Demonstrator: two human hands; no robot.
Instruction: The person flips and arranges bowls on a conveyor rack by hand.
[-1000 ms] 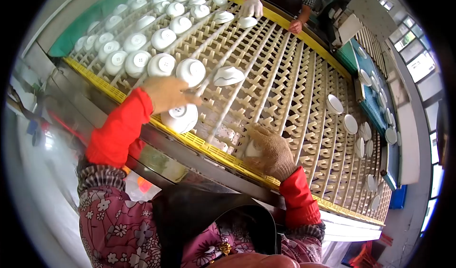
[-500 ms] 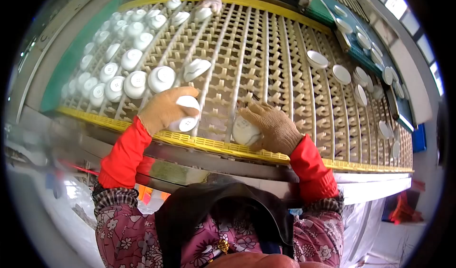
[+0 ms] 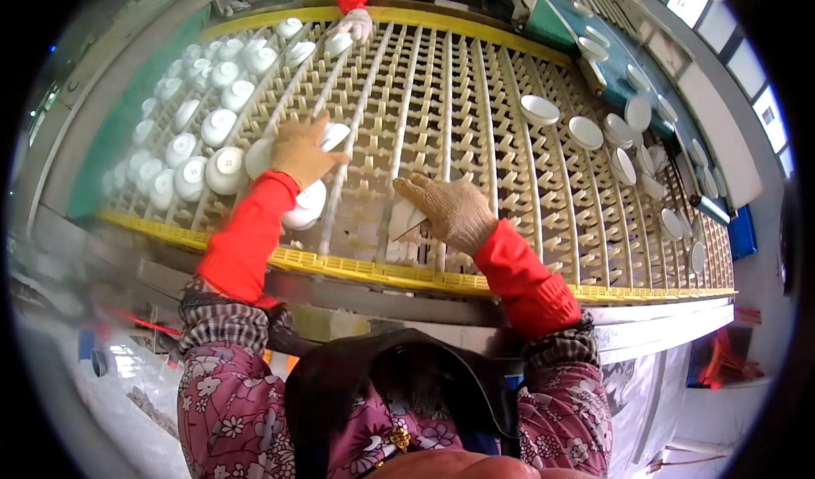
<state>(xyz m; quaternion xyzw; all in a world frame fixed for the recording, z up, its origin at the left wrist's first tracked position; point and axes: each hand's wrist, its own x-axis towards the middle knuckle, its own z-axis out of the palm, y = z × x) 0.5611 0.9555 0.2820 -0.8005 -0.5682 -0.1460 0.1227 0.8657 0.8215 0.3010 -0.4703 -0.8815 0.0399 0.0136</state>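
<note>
My left hand (image 3: 301, 152), in a tan glove and red sleeve, is closed on a white bowl (image 3: 335, 136), with its thumb on the near side. Just below that wrist, another white bowl (image 3: 307, 207) rests bottom-up on the pegged rack (image 3: 373, 169). My right hand (image 3: 450, 212), gloved alike, curls over a white bowl (image 3: 402, 220) near the rack's front edge. Its fingers point left and cover part of that bowl; the thumb is hidden.
Several upturned white bowls (image 3: 224, 170) fill the rack's left side. White dishes (image 3: 586, 132) stand among the pegs at right, and more lie on a green belt (image 3: 560, 29). Across the rack, another person's gloved hand (image 3: 356, 24) touches a bowl (image 3: 339, 43).
My left hand has let go of the near bowl and moved up to the one behind it. My right hand and its bowl have shifted left, the bowl now turned differently. The rack's contents have drifted left.
</note>
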